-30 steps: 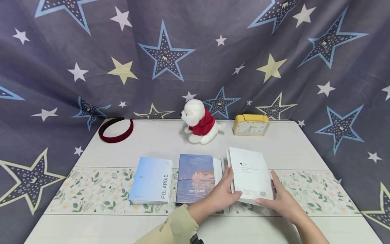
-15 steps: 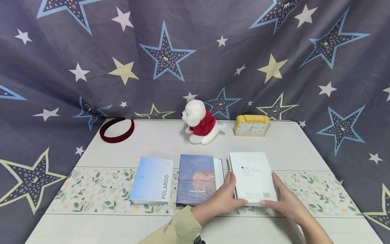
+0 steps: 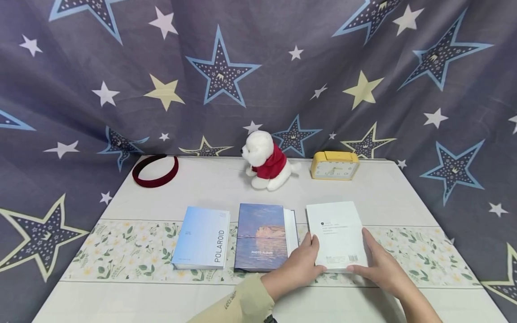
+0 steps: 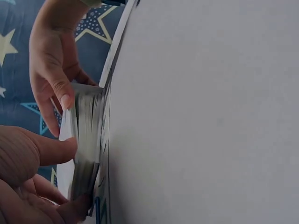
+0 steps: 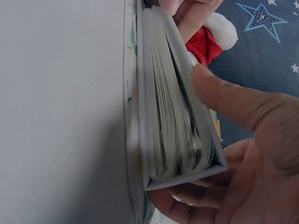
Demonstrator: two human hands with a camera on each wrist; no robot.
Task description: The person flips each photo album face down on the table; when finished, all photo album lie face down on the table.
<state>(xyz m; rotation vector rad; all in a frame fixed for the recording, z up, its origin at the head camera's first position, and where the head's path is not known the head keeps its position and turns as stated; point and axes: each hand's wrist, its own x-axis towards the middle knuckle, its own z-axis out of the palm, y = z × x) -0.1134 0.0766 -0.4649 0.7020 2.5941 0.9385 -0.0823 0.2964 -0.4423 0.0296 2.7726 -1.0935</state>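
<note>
A white photo album (image 3: pixel 339 233) lies flat on the table's floral band, its text and barcode face up. My left hand (image 3: pixel 296 264) grips its left side, thumb at the near edge. At the opposite side my right hand (image 3: pixel 381 267) holds it, fingers along the edge and thumb at the near corner. The right wrist view shows the album's page edges (image 5: pixel 173 112) slightly fanned between the covers, with the right thumb (image 5: pixel 219 91) on the upper cover. Just left of my left hand lies a photo album with a seaside painting (image 3: pixel 260 237).
Farther left is a blue POLAROID album (image 3: pixel 201 237). Along the back stand a dark red headband (image 3: pixel 155 179), a white plush dog in a red hoodie (image 3: pixel 266 161) and a yellow alarm clock (image 3: pixel 335 166). A star-patterned curtain (image 3: pixel 282 80) hangs behind the table.
The white album, tilted one second ago, has come down flat and shifted slightly right. Both hands moved with it and still hold its sides. The other things stayed put.
</note>
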